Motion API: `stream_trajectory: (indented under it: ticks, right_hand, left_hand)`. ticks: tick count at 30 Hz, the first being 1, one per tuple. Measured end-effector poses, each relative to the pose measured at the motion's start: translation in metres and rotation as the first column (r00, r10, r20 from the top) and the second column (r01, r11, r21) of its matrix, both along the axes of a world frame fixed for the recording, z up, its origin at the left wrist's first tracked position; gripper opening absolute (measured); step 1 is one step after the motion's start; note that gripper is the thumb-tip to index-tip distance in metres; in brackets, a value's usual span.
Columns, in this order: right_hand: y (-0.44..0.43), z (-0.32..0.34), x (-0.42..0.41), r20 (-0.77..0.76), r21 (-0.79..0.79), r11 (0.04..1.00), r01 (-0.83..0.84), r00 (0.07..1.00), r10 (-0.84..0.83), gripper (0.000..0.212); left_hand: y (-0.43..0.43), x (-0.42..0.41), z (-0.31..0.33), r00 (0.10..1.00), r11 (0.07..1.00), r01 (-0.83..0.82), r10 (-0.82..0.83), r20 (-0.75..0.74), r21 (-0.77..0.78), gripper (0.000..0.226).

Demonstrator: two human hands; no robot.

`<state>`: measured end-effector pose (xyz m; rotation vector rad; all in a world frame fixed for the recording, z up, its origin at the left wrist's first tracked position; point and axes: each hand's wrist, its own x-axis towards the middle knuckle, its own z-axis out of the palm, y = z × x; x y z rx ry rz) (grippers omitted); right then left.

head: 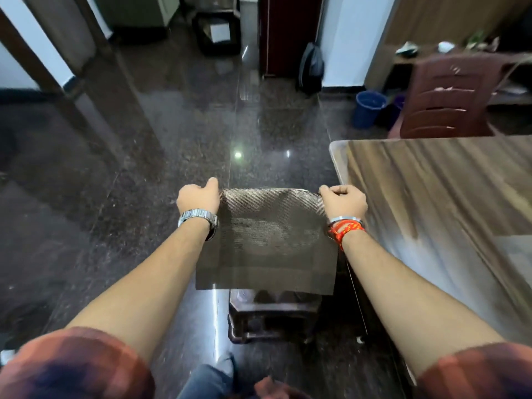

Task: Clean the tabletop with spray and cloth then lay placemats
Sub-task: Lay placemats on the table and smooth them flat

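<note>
A dark woven mesh placemat hangs in the air in front of me, stretched between both hands. My left hand grips its upper left corner and my right hand grips its upper right corner. The mat hangs over the floor, just left of the glossy wood-grain table, whose near left corner lies beside my right hand. No spray bottle or cloth is in view.
A dark wooden stool stands on the polished granite floor under the mat. A brown plastic chair stands behind the table, with a blue bucket beside it. A black bag leans against the far wall.
</note>
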<state>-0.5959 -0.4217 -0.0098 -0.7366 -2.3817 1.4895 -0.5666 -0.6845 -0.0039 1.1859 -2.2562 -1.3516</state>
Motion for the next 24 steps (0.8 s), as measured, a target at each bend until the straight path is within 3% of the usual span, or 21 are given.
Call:
stream_trajectory:
  ticks: [4,7,10,18,24]
  right_hand:
    - [-0.019,0.02,-0.031,-0.053,0.033,0.993,0.114,0.992,-0.112,0.018]
    - [-0.034,0.026,-0.065,-0.062,0.094,0.981,0.167,0.985,-0.162,0.023]
    - [-0.047,0.03,-0.092,-0.034,0.123,0.972,0.2,0.98,-0.197,0.03]
    - [-0.065,0.038,-0.121,-0.12,0.047,0.905,0.423,0.902,-0.415,0.052]
    - [-0.05,0.04,-0.133,-0.113,0.156,0.79,0.592,0.806,-0.582,0.051]
  left_hand:
    - [-0.016,-0.049,0.008,0.992,0.996,0.091,-0.09,-0.087,0.008,0.053]
    - [-0.034,-0.105,0.005,0.969,0.973,0.227,-0.223,-0.105,0.036,0.065]
    - [-0.054,-0.163,0.001,0.919,0.922,0.384,-0.376,-0.122,0.048,0.064]
    - [-0.059,-0.284,0.008,0.696,0.705,0.708,-0.707,-0.126,-0.047,0.05]
    - [-0.003,-0.339,0.004,0.491,0.496,0.865,-0.868,-0.066,-0.082,0.047]
